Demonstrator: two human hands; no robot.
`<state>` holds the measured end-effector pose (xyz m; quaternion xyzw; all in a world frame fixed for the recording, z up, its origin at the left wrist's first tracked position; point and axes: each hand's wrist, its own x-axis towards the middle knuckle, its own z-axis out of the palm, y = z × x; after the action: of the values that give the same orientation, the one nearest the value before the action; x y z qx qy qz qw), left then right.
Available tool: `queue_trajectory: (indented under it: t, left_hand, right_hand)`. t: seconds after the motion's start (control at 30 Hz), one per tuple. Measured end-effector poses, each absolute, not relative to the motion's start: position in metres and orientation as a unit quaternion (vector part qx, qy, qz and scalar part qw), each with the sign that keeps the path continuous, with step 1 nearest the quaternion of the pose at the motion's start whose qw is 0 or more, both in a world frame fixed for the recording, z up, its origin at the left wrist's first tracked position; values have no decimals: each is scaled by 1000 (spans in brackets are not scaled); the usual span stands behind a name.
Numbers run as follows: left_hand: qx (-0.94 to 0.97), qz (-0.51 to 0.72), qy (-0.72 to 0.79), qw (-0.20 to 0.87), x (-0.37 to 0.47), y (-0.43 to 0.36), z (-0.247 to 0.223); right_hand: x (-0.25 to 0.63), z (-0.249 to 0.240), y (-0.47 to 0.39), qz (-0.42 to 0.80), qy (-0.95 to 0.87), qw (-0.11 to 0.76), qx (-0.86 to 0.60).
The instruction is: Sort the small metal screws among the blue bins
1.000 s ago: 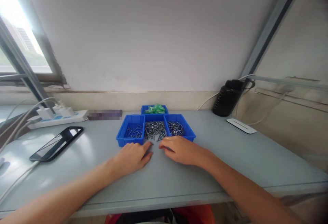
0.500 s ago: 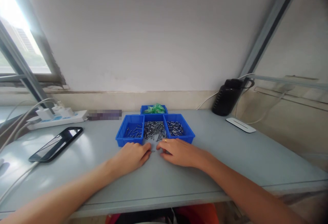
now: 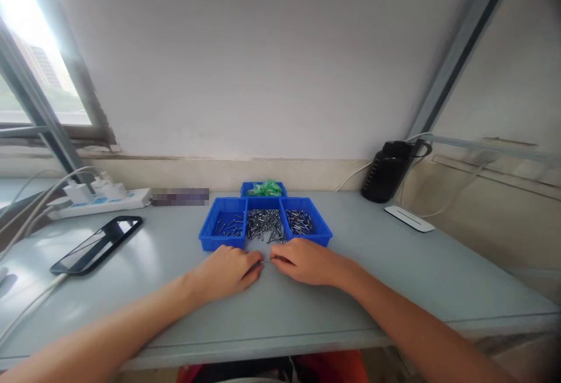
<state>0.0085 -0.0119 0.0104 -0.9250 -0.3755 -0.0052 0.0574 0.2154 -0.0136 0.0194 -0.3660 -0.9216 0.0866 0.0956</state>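
Note:
My left hand (image 3: 232, 267) rests on the table in front of the bins, its thumb and fingers pinched on one end of a thin metal screw (image 3: 266, 261). Opposite it, my right hand (image 3: 309, 261) has its fingertips closed on the screw's other end. Just beyond the hands, a loose pile of screws (image 3: 265, 224) lies between two blue bins. The left blue bin (image 3: 222, 245) holds a thin scatter of screws. More screws fill the right blue bin (image 3: 322, 234), partly behind my right hand. Fingertip detail is small.
Behind the pile, another blue bin (image 3: 244, 189) holds a green plastic bag (image 3: 265, 188). A phone (image 3: 97, 245) and a power strip (image 3: 100, 203) with cables lie on the left. On the right are a black bottle (image 3: 385, 172) and a white flat device (image 3: 409, 219).
My right hand has moved slightly left and its fingertips have closed on the free end of the screw. My left hand still holds the other end, a little more to the right.

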Motion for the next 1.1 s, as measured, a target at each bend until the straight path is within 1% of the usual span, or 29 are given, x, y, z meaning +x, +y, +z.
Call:
queue_trajectory:
  t: [0.17, 0.37, 0.47, 0.57, 0.67, 0.87, 1.1]
  left_hand:
    - [-922, -23, -387, 21, 8, -12, 11]
    - [-923, -40, -374, -78, 9, -15, 15]
    - [-923, -54, -368, -103, 9, -16, 17]
    - [-923, -52, -367, -97, 9, -17, 18]
    - [-927, -32, -367, -69, 10, -17, 18]
    - [-935, -20, -353, -31, 8, -16, 15]
    - [-939, -19, -341, -34, 7, -16, 15]
  right_hand:
    - [216, 20, -14, 93, -918, 108, -371]
    - [215, 24, -16, 99, -916, 135, -364]
    - [215, 23, -17, 99, -918, 139, -359]
    - [214, 21, -17, 88, -921, 130, -358]
    - [212, 20, -18, 75, -927, 126, -346]
    - [210, 24, -22, 84, -928, 156, -326]
    - [210, 25, -21, 75, -933, 146, -320]
